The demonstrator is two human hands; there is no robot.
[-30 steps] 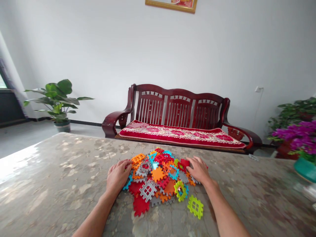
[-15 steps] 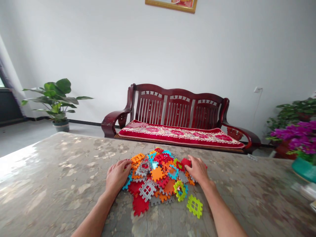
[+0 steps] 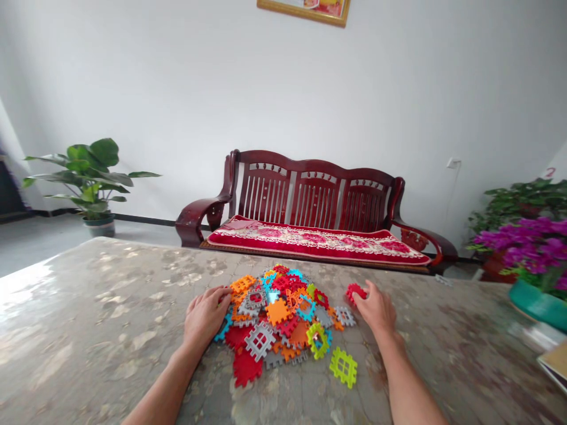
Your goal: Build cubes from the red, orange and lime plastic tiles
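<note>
A heap of toothed plastic building tiles [image 3: 278, 311] in red, orange, grey, blue and lime green lies before me. At its left edge is my left hand [image 3: 207, 313], fingers curled together, with a speck of green showing by the thumb; what they hold is mostly hidden. My right hand [image 3: 376, 308] pinches a red building tile [image 3: 355, 293] between thumb and fingers, to the right of the heap. A grey window tile [image 3: 345, 316] lies near that hand at the heap's right edge. Closer to me, a lime green window tile [image 3: 343, 366] lies apart from the heap.
The patterned cloth on the table [image 3: 110, 330] runs beyond both arms. At the right edge stand purple flowers in a teal pot [image 3: 538, 304], with a box-like object [image 3: 556, 360] closer in. A wooden bench [image 3: 310, 195] stands behind the table, a potted plant [image 3: 95, 177] at left.
My right hand has moved right, away from the heap, with the red building tile in it. The grey window tile there now shows more. My left hand stays at the heap's left edge.
</note>
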